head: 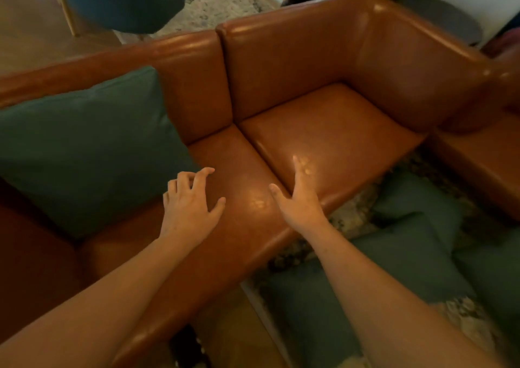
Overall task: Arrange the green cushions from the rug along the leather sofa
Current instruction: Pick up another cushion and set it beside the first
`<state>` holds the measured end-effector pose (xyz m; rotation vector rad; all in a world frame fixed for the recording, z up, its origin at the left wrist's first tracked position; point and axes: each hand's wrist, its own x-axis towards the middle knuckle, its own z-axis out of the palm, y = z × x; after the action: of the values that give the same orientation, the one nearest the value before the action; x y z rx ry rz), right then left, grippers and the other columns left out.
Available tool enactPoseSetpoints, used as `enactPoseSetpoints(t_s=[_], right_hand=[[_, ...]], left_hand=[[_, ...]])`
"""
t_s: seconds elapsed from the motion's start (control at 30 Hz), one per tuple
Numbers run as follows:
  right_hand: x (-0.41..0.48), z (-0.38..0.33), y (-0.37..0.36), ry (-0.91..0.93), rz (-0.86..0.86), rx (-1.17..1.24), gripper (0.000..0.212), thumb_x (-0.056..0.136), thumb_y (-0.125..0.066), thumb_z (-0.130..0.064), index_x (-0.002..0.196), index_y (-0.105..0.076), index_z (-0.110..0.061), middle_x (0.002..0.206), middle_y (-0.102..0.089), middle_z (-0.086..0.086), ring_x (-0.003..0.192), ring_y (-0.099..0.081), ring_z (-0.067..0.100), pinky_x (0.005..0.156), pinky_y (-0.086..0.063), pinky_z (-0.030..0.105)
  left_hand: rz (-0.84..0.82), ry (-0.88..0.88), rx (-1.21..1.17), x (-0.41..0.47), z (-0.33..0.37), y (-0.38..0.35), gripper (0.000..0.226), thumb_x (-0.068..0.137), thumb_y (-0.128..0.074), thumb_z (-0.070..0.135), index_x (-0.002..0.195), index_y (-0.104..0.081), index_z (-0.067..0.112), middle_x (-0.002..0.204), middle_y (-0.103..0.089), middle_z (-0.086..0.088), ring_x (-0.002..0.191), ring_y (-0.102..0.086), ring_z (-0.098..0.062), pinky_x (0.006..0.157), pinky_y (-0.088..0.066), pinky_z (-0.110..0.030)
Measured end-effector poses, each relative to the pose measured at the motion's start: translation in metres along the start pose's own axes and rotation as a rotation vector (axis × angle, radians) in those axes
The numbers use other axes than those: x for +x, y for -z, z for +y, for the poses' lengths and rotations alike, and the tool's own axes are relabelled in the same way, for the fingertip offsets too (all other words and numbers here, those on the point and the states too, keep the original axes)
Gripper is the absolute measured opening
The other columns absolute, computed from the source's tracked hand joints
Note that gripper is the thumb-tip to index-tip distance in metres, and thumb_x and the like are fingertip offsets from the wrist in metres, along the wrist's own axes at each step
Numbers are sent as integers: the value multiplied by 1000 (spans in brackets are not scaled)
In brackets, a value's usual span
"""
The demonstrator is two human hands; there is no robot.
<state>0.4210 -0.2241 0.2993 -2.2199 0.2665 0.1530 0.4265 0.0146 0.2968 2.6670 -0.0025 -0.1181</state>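
Leather sofa (pixel 323 131), green cushion (pixel 84 153) cut off left; rug cushions (pixel 408 255) (blurred)

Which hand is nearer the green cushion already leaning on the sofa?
Left. The left hand is right beside the lower right edge of the cushion; the right hand is farther right, over the seat seam.

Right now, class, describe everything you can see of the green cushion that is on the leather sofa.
The green cushion is dark teal-green and roughly square, in plain woven-looking cloth with soft creases and pointed corners. It stands on the left seat of the leather sofa, leaning back against the backrest. The picture's edge cuts off its left side. The left hand is by its lower right corner, fingers loosely curled; whether they touch it cannot be told.
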Motion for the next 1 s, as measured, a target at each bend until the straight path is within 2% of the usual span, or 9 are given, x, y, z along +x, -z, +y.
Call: enactPoseSetpoints(t_s=[0.07,0.13,0.2,0.4,0.57,0.7,1.0], right_hand=[[-30,22,25,-13,13,-6,89,103,-62,-45,168,-3,-34,174,-12,-3,159,-14,18,120,-18,29],[-56,46,50,-45,12,-12,89,102,-62,-48,168,-3,-35,173,-17,0,158,-20,21,126,-24,39],[-78,73,76,-74,17,-31,88,103,-61,-49,168,-2,-36,172,-19,2,156,-25,24,126,-29,47],[-93,146,120,-179,14,-91,84,106,-56,-46,168,-1,-35,173,-12,1,156,-23,26,120,-33,43],[-77,215,139,-314,-29,-184,84,106,-54,-50,167,2,-39,172,-12,4,154,-28,32,118,-38,55],[-65,262,163,-409,-69,-197,82,107,-53,-48,167,2,-38,173,-10,4,154,-28,34,118,-37,58],[-56,342,182,-427,-189,-253,81,107,-53,-47,167,0,-37,172,-14,6,154,-27,35,119,-35,60]], left_hand=[[-6,-11,-11,-26,28,-14,69,97,-64,53,156,-34,34,143,-41,-6,132,-40,-29,110,-39,-50],[-21,-23,-22,-50,55,-27,69,97,-65,53,156,-34,34,143,-40,-7,131,-40,-30,110,-38,-51],[-37,-35,-45,-71,82,-42,70,97,-65,52,156,-33,34,143,-39,-6,131,-39,-30,110,-37,-50],[-88,-23,-84,-88,122,-91,70,96,-62,57,154,-28,41,143,-35,-3,132,-38,-28,113,-38,-51],[-160,30,-56,-79,147,-146,71,96,-63,57,155,-29,37,142,-36,-7,130,-39,-32,110,-40,-50],[-234,114,-23,-75,163,-185,74,95,-62,59,156,-29,34,140,-37,-9,127,-41,-35,107,-43,-52],[-315,299,29,-87,192,-251,77,97,-60,61,159,-24,33,141,-36,-13,127,-43,-39,106,-43,-51]])
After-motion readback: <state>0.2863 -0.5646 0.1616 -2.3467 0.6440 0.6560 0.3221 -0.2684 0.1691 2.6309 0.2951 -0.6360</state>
